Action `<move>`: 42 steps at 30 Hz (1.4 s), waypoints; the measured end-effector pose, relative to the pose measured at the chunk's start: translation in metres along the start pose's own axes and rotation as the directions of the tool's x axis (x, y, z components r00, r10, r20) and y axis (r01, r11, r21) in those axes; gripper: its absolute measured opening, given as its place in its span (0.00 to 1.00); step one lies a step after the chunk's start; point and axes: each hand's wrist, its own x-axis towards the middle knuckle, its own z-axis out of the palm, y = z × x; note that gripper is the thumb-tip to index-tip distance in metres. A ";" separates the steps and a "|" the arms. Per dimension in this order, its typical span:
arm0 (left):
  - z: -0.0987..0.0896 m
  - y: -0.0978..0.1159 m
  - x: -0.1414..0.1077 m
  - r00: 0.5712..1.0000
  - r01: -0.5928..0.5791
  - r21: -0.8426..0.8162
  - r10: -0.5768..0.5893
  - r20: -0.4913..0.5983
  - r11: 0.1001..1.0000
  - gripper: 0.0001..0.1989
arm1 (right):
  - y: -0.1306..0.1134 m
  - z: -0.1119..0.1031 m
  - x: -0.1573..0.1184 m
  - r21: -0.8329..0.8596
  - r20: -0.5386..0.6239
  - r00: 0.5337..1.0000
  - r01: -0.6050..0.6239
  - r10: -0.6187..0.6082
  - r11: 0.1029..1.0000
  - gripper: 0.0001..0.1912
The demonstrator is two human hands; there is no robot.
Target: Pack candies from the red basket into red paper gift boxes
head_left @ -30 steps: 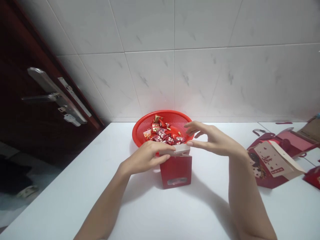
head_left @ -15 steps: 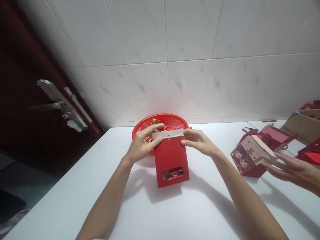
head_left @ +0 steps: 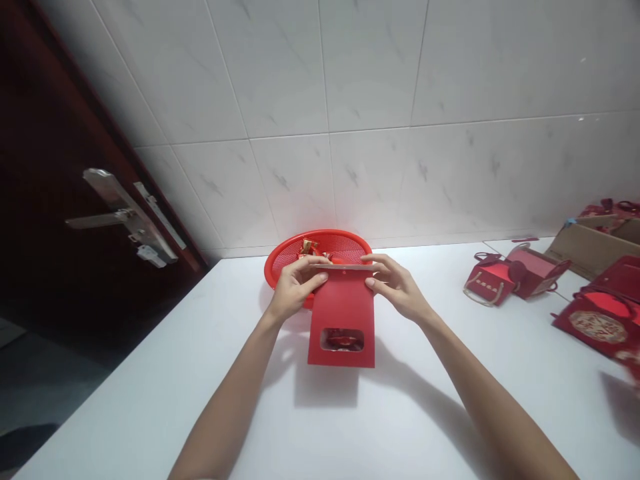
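A flat-sided red paper gift box hangs between my two hands, just above the white table. My left hand pinches its upper left corner, thumb in front and fingers behind. At the upper right corner, my right hand grips it the same way. An oval window near the bottom shows red wrapped sweets inside. The top edge is folded over, with only a thin pale strip showing. Behind the box stands a red plastic basket, partly hidden, holding wrapped sweets in gold and red.
On the right of the white table are a small red box with a cord handle, an open pink-lined box, a decorated red bag and a cardboard carton. A tiled wall borders the back; a dark door stands left.
The white flap at the top of the red box has folded down out of sight. The co-worker's hand and the patterned box it held have left their place at the right.
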 end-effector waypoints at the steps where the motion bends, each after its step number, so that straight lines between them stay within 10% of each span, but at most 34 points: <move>1: 0.001 -0.001 0.000 1.000 -0.011 0.005 0.011 -0.014 1.000 0.15 | 0.000 0.000 -0.002 -0.006 0.009 1.000 0.010 -0.010 1.000 0.19; 13: 0.041 -0.018 -0.004 0.985 -0.161 0.081 0.165 -0.047 0.984 0.11 | 0.005 -0.009 -0.029 0.105 -0.240 0.965 -0.087 0.110 0.991 0.19; 21: 0.054 -0.031 -0.009 0.941 -0.221 0.182 0.161 0.298 0.958 0.11 | 0.019 -0.047 -0.057 -0.048 -0.489 0.871 -0.084 0.050 0.995 0.17; 24: 0.048 -0.030 -0.009 0.927 -0.234 0.239 0.142 0.347 0.943 0.11 | 0.018 -0.086 -0.067 -0.231 -0.737 0.662 -0.052 -0.140 0.972 0.17; 30: 0.006 -0.016 0.002 0.947 -0.277 0.296 0.208 0.243 0.914 0.08 | 0.000 -0.168 -0.106 -0.511 -0.843 -0.050 -0.230 -0.535 0.828 0.09; 33: -0.029 -0.005 0.007 0.958 -0.283 0.319 0.284 0.047 0.904 0.05 | -0.008 -0.188 -0.124 -0.464 -0.815 -0.200 -0.336 -0.544 0.820 0.09; 39: -0.083 0.013 0.002 0.891 -0.213 0.285 0.306 -0.336 0.934 0.02 | 0.013 -0.203 -0.145 -0.457 -0.865 0.027 -0.457 -0.502 0.763 0.06; 42: -0.091 0.019 -0.002 0.855 -0.204 0.311 0.324 -0.405 0.928 0.03 | 0.036 -0.220 -0.155 -0.521 -0.825 0.059 -0.466 -0.562 0.715 0.04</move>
